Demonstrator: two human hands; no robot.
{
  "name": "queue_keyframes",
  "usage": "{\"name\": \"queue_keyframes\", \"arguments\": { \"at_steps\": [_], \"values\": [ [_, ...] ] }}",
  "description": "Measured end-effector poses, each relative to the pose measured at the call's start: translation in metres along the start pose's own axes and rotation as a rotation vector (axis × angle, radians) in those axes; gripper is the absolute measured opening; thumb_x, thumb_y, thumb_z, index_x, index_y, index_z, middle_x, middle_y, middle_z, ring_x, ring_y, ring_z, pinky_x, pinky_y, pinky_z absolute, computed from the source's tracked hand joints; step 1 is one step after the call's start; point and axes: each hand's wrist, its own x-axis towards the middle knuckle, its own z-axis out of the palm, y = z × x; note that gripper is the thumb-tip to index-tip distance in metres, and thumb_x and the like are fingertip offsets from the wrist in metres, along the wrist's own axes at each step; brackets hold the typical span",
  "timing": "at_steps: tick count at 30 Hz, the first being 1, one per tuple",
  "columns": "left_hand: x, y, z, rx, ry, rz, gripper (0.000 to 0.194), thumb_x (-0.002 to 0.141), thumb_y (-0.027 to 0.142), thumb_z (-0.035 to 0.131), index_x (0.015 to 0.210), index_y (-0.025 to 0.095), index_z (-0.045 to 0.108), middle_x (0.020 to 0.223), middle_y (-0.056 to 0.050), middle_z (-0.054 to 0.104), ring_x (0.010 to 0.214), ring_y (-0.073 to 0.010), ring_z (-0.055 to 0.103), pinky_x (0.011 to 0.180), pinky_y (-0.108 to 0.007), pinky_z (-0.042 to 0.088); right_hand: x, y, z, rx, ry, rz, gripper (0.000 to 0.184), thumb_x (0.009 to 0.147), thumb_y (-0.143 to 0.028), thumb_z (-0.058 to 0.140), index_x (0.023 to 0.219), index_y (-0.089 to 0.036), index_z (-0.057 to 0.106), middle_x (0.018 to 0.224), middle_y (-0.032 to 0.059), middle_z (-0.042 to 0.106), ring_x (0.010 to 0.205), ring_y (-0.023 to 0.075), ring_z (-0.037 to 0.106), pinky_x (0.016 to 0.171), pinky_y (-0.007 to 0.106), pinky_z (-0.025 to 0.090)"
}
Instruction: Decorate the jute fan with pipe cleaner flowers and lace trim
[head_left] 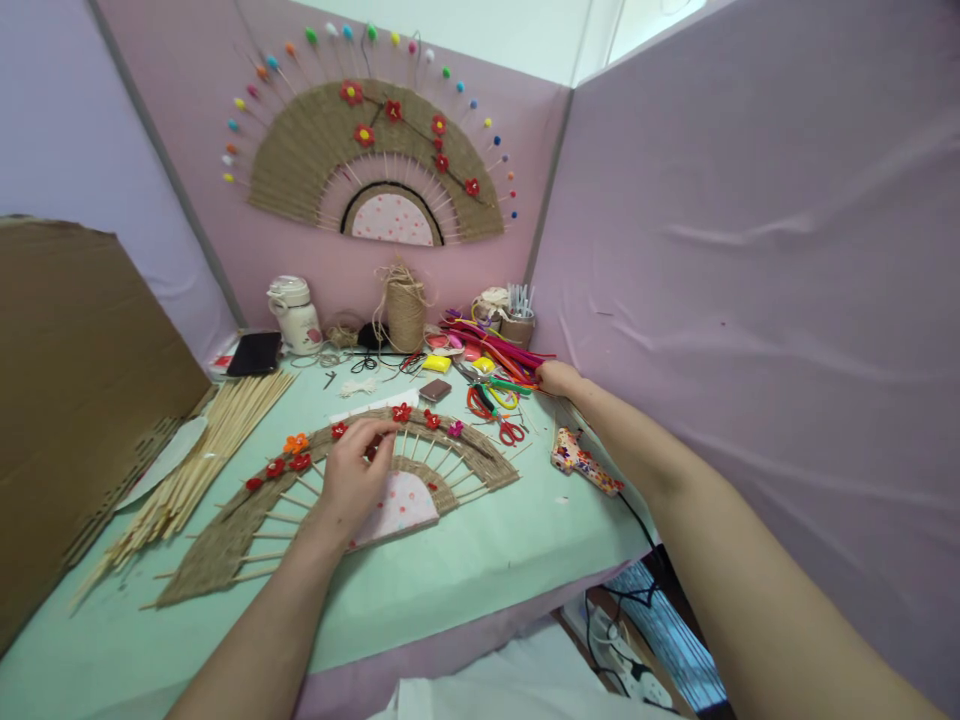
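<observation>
Two woven twine fans here: one (202, 560) flat on the mint cloth (480, 580) at 8 o'clock, one (292, 150) on the pink panel at 11. Left hand (356, 485) is over the lower fan, fingers curled, can't tell if it's pinching anything. Right hand (559, 378) is at the fuzzy stems (499, 348), grip hidden. One floral glue gun (585, 463), 4 o'clock.

Bare left hand (352, 485), bare right hand (559, 379), bare forearms (289, 600) behind the fingers (382, 440), loose white garment (510, 682), softly creased, well behind the fingers.
</observation>
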Motion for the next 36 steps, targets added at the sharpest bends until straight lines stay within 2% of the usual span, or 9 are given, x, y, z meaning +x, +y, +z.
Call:
{"name": "queue_keyframes", "arguments": {
  "at_steps": [7, 11, 14, 19, 22, 28, 33, 36],
  "values": [
    [0.000, 0.002, 0.001, 0.009, -0.010, 0.009, 0.019, 0.084, 0.022, 0.049, 0.090, 0.018, 0.066, 0.093, -0.004, 0.065, 0.079, -0.0149, 0.058, 0.070, -0.026, 0.045, 0.008, 0.004, -0.014, 0.051, 0.093, 0.019, 0.031, 0.086, -0.029, 0.051, 0.106, -0.015, 0.068, 0.101, 0.0155, 0.069, 0.090, 0.0217, 0.065, 0.072, 0.024, 0.044],
    [0.001, 0.000, 0.001, 0.014, -0.014, 0.013, 0.019, 0.085, 0.023, 0.048, 0.090, 0.018, 0.066, 0.092, -0.004, 0.065, 0.079, -0.0152, 0.058, 0.069, -0.026, 0.045, 0.010, -0.007, -0.009, 0.112, 0.071, -0.152, 0.023, 0.078, -0.018, 0.057, 0.095, -0.018, 0.072, 0.103, 0.0095, 0.069, 0.091, 0.0180, 0.063, 0.075, 0.021, 0.042],
    [0.001, -0.002, 0.002, 0.017, -0.022, 0.010, 0.020, 0.084, 0.024, 0.048, 0.091, 0.019, 0.066, 0.093, -0.005, 0.066, 0.081, -0.0160, 0.058, 0.071, -0.027, 0.045, 0.014, -0.016, -0.001, 0.158, 0.035, -0.274, 0.027, 0.075, -0.010, 0.055, 0.094, -0.018, 0.072, 0.100, 0.0048, 0.070, 0.091, 0.0148, 0.061, 0.076, 0.017, 0.040],
    [0.000, -0.002, 0.001, 0.012, -0.030, -0.001, 0.020, 0.085, 0.024, 0.047, 0.091, 0.019, 0.066, 0.094, -0.005, 0.066, 0.082, -0.0163, 0.058, 0.071, -0.028, 0.046, 0.025, -0.021, 0.004, 0.203, -0.072, -0.332, 0.027, 0.067, -0.007, 0.057, 0.088, -0.015, 0.073, 0.080, -0.0001, 0.070, 0.076, 0.0126, 0.060, 0.063, 0.015, 0.039],
    [-0.001, -0.002, 0.001, 0.009, -0.041, -0.003, 0.020, 0.085, 0.023, 0.048, 0.091, 0.019, 0.066, 0.095, -0.005, 0.065, 0.083, -0.0162, 0.058, 0.072, -0.028, 0.045, 0.029, -0.019, 0.001, 0.221, -0.069, -0.293, 0.025, 0.066, -0.008, 0.057, 0.084, -0.014, 0.073, 0.079, 0.0000, 0.070, 0.073, 0.0125, 0.059, 0.062, 0.016, 0.039],
    [-0.001, -0.003, 0.001, 0.015, -0.043, -0.023, 0.020, 0.085, 0.023, 0.048, 0.092, 0.019, 0.066, 0.095, -0.004, 0.065, 0.085, -0.0165, 0.059, 0.075, -0.029, 0.046, 0.032, -0.007, -0.015, 0.301, 0.071, -0.104, 0.019, 0.077, -0.020, 0.056, 0.090, -0.014, 0.069, 0.092, 0.0077, 0.070, 0.075, 0.0141, 0.059, 0.062, 0.018, 0.040],
    [-0.001, -0.002, 0.001, 0.019, -0.040, -0.017, 0.020, 0.084, 0.023, 0.048, 0.090, 0.019, 0.066, 0.094, -0.004, 0.066, 0.085, -0.0168, 0.059, 0.074, -0.028, 0.046, 0.028, 0.005, -0.022, 0.439, 0.109, 0.021, 0.022, 0.085, -0.029, 0.056, 0.094, -0.012, 0.067, 0.078, 0.0051, 0.069, 0.057, 0.0090, 0.056, 0.054, 0.017, 0.041],
    [-0.001, -0.002, 0.001, 0.024, -0.045, -0.011, 0.020, 0.085, 0.023, 0.048, 0.090, 0.019, 0.067, 0.094, -0.004, 0.066, 0.082, -0.0162, 0.059, 0.071, -0.028, 0.046, 0.025, 0.008, -0.023, 0.495, 0.145, 0.084, 0.023, 0.083, -0.027, 0.060, 0.097, -0.010, 0.067, 0.074, 0.0047, 0.069, 0.054, 0.0086, 0.057, 0.053, 0.017, 0.043]
  ]
}}
